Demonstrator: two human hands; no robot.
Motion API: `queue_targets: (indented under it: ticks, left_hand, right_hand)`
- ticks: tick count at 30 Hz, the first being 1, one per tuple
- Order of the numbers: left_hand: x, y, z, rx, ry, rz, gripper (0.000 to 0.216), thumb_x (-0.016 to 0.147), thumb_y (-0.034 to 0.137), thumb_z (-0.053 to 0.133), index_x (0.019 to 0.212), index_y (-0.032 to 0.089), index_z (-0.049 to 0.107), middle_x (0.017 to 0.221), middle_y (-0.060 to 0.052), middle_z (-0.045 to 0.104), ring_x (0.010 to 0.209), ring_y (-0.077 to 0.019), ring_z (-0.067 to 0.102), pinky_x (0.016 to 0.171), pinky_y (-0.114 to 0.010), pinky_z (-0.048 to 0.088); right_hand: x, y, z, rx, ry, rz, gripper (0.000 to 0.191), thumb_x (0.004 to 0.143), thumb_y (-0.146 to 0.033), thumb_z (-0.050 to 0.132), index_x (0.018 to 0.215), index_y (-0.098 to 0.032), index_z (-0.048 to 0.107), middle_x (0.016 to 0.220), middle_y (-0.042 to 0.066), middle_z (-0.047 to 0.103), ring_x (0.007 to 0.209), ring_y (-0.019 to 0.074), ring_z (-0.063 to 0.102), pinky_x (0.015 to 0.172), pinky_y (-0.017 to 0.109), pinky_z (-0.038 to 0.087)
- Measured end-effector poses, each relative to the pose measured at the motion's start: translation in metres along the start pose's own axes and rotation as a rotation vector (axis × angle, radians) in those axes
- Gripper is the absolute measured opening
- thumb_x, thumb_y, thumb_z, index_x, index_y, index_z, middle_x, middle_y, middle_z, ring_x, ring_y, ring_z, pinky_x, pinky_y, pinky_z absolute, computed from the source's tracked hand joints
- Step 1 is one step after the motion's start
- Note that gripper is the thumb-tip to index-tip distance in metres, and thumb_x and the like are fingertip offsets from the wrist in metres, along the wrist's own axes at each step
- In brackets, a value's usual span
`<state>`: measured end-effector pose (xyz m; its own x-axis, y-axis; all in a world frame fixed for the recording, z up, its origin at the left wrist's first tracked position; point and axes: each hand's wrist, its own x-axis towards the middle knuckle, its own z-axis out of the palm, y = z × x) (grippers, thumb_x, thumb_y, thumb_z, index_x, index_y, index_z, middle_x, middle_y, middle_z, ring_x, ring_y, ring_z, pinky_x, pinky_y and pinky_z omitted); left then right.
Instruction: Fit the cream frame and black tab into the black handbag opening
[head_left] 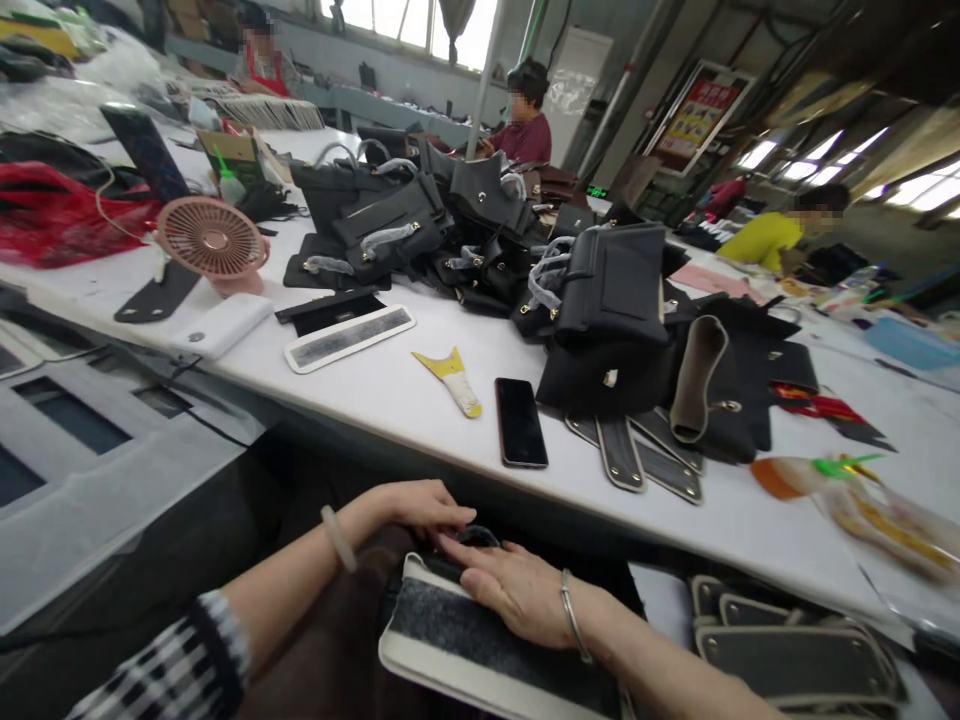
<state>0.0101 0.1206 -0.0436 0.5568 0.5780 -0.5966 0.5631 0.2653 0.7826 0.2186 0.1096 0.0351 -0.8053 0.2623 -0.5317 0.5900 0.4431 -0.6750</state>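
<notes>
A black bag point(450, 680) lies low in front of me, below the table edge, with a grey, white-bordered panel point(499, 620) facing up. My right hand point(517, 590) rests across the far side of this panel, fingers stretched out and pointing left. At the bag's far left corner, my left hand point(424, 508) has its fingers bent together over the edge; their tips meet those of my right hand and hide what they pinch. Just beyond the fingers shows a dark curved loop point(480, 535).
Ahead on the white table point(420, 440) lie a phone point(520, 422), a yellow-and-white scrap point(452, 380) and a white-edged strip point(350, 338). A pink fan point(210, 238) stands left. Black bags point(611, 290) are heaped behind. Grey panels point(795, 660) lie right. Several people work farther off.
</notes>
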Motion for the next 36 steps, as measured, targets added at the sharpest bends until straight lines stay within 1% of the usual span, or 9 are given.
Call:
queue_targets:
  ticks: [4,7,16,21,25,29,32,34,36]
  left_hand:
    - [-0.042,0.033,-0.003,0.078,-0.032,0.072,0.047,0.078,0.059,0.061,0.092,0.017,0.078,0.071,0.001,0.069,0.067,-0.0157,0.058,0.061,-0.022,0.044]
    - [-0.054,0.046,-0.001,0.138,-0.029,0.077,0.031,0.072,0.044,0.069,0.090,0.021,0.079,0.068,0.004,0.068,0.065,-0.0149,0.055,0.062,-0.022,0.042]
    - [-0.058,0.050,0.000,0.190,-0.028,0.044,0.027,0.071,0.036,0.062,0.086,0.021,0.079,0.065,0.004,0.064,0.057,-0.0125,0.047,0.054,-0.020,0.037]
    - [-0.061,0.064,0.002,0.279,0.008,0.068,0.021,0.073,0.032,0.059,0.076,0.023,0.078,0.051,0.005,0.053,0.051,-0.0115,0.044,0.049,-0.021,0.033]
    - [-0.060,0.070,0.003,0.351,0.025,0.080,0.022,0.075,0.035,0.059,0.079,0.026,0.079,0.055,0.004,0.061,0.054,-0.0140,0.053,0.053,-0.022,0.038]
    - [-0.058,0.071,0.009,0.411,0.088,0.079,0.034,0.075,0.038,0.061,0.106,0.030,0.074,0.084,0.001,0.075,0.076,-0.0214,0.066,0.067,-0.025,0.046]
    - [-0.059,0.078,0.026,0.425,0.242,0.166,0.043,0.078,0.033,0.061,0.120,0.029,0.065,0.118,-0.001,0.069,0.103,-0.0243,0.063,0.088,-0.031,0.046]
    - [-0.060,0.086,0.044,0.378,0.324,0.292,0.032,0.079,0.027,0.062,0.110,0.027,0.066,0.129,-0.002,0.062,0.114,-0.0217,0.058,0.098,-0.030,0.041]
    - [-0.060,0.094,0.066,0.341,0.328,0.387,0.018,0.080,0.026,0.064,0.098,0.026,0.066,0.134,-0.002,0.059,0.121,-0.0203,0.054,0.103,-0.031,0.038]
  right_hand:
    - [-0.027,0.014,-0.002,0.055,-0.008,0.082,0.052,0.098,-0.050,0.025,0.149,-0.034,0.027,0.143,0.005,0.051,0.123,0.0307,0.055,0.103,0.047,0.039]
    - [-0.046,0.025,-0.004,0.175,-0.012,0.115,0.054,0.097,-0.055,0.028,0.146,-0.034,0.034,0.142,0.003,0.052,0.125,0.0280,0.053,0.105,0.042,0.038]
    - [-0.080,0.055,-0.015,0.329,-0.111,0.181,0.056,0.093,-0.059,0.038,0.143,-0.033,0.040,0.144,0.001,0.049,0.129,0.0259,0.048,0.108,0.037,0.034]
    - [-0.078,0.060,-0.014,0.344,-0.075,0.153,0.053,0.093,-0.053,0.043,0.140,-0.029,0.046,0.140,0.003,0.054,0.125,0.0245,0.052,0.104,0.033,0.037]
    - [-0.066,0.053,-0.010,0.339,-0.022,0.149,0.049,0.091,-0.052,0.048,0.136,-0.032,0.051,0.135,0.001,0.059,0.120,0.0256,0.056,0.099,0.032,0.040]
    - [-0.051,0.051,-0.005,0.433,0.076,0.167,0.047,0.082,-0.052,0.061,0.125,-0.032,0.062,0.122,0.000,0.068,0.113,0.0292,0.060,0.097,0.036,0.040]
    - [-0.049,0.064,0.002,0.562,0.218,0.206,0.052,0.073,-0.060,0.067,0.113,-0.027,0.071,0.112,0.001,0.072,0.109,0.0295,0.062,0.097,0.036,0.041]
    - [-0.055,0.079,0.014,0.684,0.402,0.269,0.066,0.076,-0.073,0.054,0.119,-0.025,0.067,0.119,0.004,0.069,0.113,0.0291,0.059,0.097,0.038,0.042]
    - [-0.064,0.090,0.039,0.802,0.646,0.355,0.088,0.081,-0.082,0.021,0.135,-0.020,0.053,0.133,0.011,0.059,0.123,0.0278,0.053,0.100,0.041,0.041]
